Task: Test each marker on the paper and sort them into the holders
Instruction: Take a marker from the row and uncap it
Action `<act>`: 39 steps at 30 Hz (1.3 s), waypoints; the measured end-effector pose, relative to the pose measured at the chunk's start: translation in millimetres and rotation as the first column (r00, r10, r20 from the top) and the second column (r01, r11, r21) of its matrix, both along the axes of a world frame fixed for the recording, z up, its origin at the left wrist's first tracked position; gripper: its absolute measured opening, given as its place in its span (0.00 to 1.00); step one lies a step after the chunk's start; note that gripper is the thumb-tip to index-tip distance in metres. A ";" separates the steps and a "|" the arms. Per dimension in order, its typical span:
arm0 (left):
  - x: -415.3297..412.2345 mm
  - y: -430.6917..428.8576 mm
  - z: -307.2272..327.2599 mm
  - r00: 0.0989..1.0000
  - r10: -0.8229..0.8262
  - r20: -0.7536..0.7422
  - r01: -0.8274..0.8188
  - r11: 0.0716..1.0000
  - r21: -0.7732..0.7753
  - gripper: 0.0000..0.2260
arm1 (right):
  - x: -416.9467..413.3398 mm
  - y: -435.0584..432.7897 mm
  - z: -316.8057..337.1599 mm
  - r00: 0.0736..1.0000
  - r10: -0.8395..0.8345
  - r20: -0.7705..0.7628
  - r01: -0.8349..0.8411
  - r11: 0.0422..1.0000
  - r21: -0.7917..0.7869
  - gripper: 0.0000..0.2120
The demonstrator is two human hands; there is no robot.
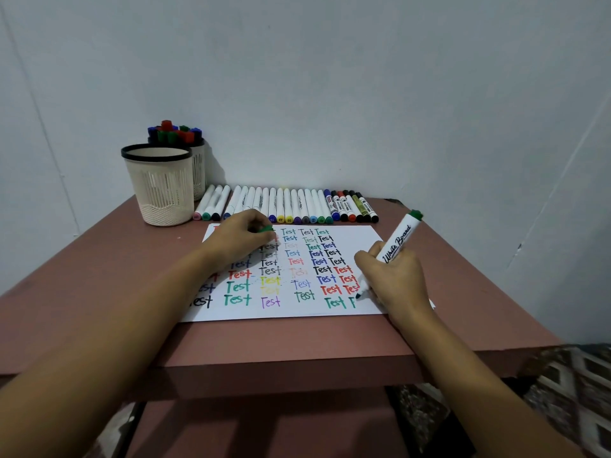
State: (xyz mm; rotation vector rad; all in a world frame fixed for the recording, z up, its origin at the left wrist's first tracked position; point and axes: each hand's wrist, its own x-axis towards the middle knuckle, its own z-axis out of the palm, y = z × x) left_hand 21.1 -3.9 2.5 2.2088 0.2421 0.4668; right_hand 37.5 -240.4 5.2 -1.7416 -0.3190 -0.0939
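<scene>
A white sheet of paper (pixel 297 309) lies on the table, covered with rows of the word "Test" in many colours. My right hand (pixel 395 279) grips an uncapped green whiteboard marker (pixel 398 241), its tip touching the paper at the lower right beside a green "Test". My left hand (pixel 239 238) rests on the paper's upper left and pinches the green cap (pixel 266 229). A row of markers (pixel 284 204) lies behind the paper. Two cream mesh holders stand at the back left: the near holder (pixel 160 185) shows no markers, and the far holder (pixel 198 166) is full of capped markers.
The reddish-brown table (pixel 99 276) stands against a pale wall. Its front edge runs just below the paper. A patterned fabric (pixel 568 391) lies lower right, beyond the table's edge.
</scene>
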 end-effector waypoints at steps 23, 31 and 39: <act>-1.2 -0.6 0.9 1.000 -0.007 -0.004 0.007 1.000 0.010 0.07 | -1.9 1.3 -0.9 0.993 -0.085 0.084 0.097 0.986 -0.139 0.14; -0.5 -1.3 0.3 1.000 -0.008 -0.002 0.008 1.000 0.000 0.07 | -1.8 0.6 -0.8 0.995 -0.069 0.070 0.079 0.984 -0.157 0.14; -1.7 -1.4 1.7 1.000 -0.011 -0.001 0.011 1.000 0.012 0.07 | -2.1 -0.5 -1.2 0.987 -0.125 0.102 0.134 0.988 -0.081 0.15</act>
